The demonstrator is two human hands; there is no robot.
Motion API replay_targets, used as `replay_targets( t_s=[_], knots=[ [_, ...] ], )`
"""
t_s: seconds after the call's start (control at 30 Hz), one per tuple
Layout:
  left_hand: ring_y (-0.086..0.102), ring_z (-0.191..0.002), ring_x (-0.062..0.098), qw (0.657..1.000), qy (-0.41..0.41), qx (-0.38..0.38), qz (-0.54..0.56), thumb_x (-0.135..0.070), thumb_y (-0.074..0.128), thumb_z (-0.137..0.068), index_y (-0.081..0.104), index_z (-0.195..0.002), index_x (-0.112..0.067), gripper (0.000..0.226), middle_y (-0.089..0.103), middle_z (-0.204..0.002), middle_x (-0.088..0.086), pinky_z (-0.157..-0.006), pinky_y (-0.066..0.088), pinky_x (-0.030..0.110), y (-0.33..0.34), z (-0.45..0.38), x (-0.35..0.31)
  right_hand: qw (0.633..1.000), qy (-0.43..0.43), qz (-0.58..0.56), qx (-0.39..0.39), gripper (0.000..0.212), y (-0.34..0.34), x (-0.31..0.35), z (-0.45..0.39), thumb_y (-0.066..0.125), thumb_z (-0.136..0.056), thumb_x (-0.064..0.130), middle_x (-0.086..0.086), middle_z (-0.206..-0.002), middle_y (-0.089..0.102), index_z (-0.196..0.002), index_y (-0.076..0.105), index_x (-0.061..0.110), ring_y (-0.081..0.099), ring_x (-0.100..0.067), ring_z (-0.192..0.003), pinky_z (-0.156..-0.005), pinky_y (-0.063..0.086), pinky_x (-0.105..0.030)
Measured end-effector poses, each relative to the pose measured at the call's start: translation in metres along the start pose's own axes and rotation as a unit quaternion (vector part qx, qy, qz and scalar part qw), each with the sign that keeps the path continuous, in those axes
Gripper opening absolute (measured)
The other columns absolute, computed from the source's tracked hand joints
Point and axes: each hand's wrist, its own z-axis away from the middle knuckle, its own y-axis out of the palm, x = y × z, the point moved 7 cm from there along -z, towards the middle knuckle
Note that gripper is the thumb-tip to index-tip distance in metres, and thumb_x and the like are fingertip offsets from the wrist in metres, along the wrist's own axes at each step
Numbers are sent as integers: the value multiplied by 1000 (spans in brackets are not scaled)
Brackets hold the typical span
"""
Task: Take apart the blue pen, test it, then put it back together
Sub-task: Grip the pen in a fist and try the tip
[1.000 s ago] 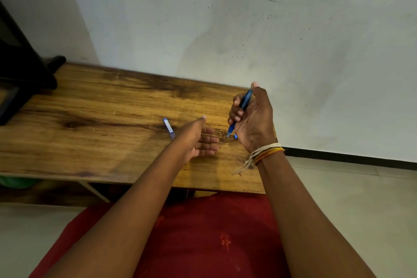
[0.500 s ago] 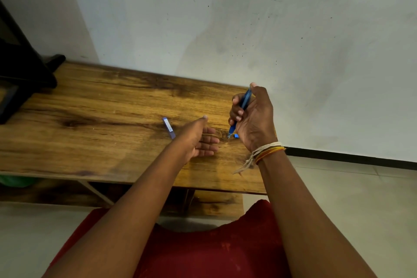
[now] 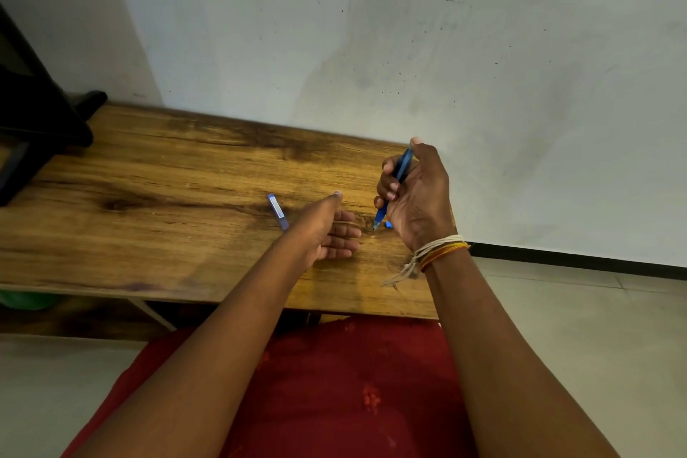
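My right hand [image 3: 416, 197] grips the blue pen [image 3: 394, 184] nearly upright, thumb on its top end, tip pointing down close to the wooden table [image 3: 167, 219]. A small blue piece [image 3: 389, 224] lies on the table beside the tip, partly hidden by my hand. My left hand [image 3: 327, 230] rests on the table just left of the pen, palm turned up, fingers relaxed and holding nothing. A blue pen part with a white label [image 3: 277, 211] lies on the wood left of my left hand.
A black stand [image 3: 41, 123] sits at the table's far left end. The white wall [image 3: 409, 48] runs along the table's back edge. Pale tiled floor [image 3: 580, 316] lies to the right; my red garment [image 3: 334, 383] is below the front edge.
Both hands and the pen stay where they were. Only the view and the red garment shift slightly.
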Motion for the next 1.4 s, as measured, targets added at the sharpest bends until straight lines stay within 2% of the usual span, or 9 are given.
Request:
replay_targets(
  t_s=[0.23,0.3,0.43,0.63,1.07,1.4],
  knots=[
    [63,-72,27,1000,-2,8,0,-45,34,-99,59,-110,-3,51,66,-87,15,-67,51,33,0,-2,2,1000,4,-19,17,54,2,-2,-2,31,-98,49,0,-51,29,-63,48,12,24,-15,-52,-55,26,-30],
    [63,-71,27,1000,-2,13,3,-46,33,-99,61,-104,-3,51,65,-87,15,-66,50,33,1,-2,2,999,7,-36,19,55,1,-3,-3,32,-97,52,0,-52,30,-63,48,13,25,-15,-52,-55,27,-30],
    [63,-72,27,1000,0,22,4,-46,30,-100,64,-86,-5,54,66,-84,14,-67,50,32,2,-4,3,992,24,-119,24,52,-1,-5,-6,34,-95,50,1,-51,30,-61,47,13,25,-14,-51,-56,26,-30],
    [62,-73,27,999,-13,39,23,-47,29,-100,61,-85,-6,55,65,-86,15,-66,49,32,6,-2,4,976,44,-211,29,51,-8,-6,-7,33,-94,51,2,-49,33,-61,46,14,27,-13,-49,-57,26,-29],
    [64,-78,27,998,-7,51,26,-46,30,-100,65,-83,-4,57,68,-88,14,-72,50,33,8,-3,4,975,32,-219,-6,54,-18,-7,-9,32,-94,56,2,-48,33,-63,47,14,28,-12,-48,-57,27,-29],
    [64,-78,26,998,2,56,18,-48,33,-98,64,-83,-6,55,68,-89,13,-70,51,33,8,-2,3,978,35,-206,-10,55,-18,-6,-9,32,-93,55,2,-47,32,-60,45,14,27,-13,-47,-56,26,-29]
  ],
)
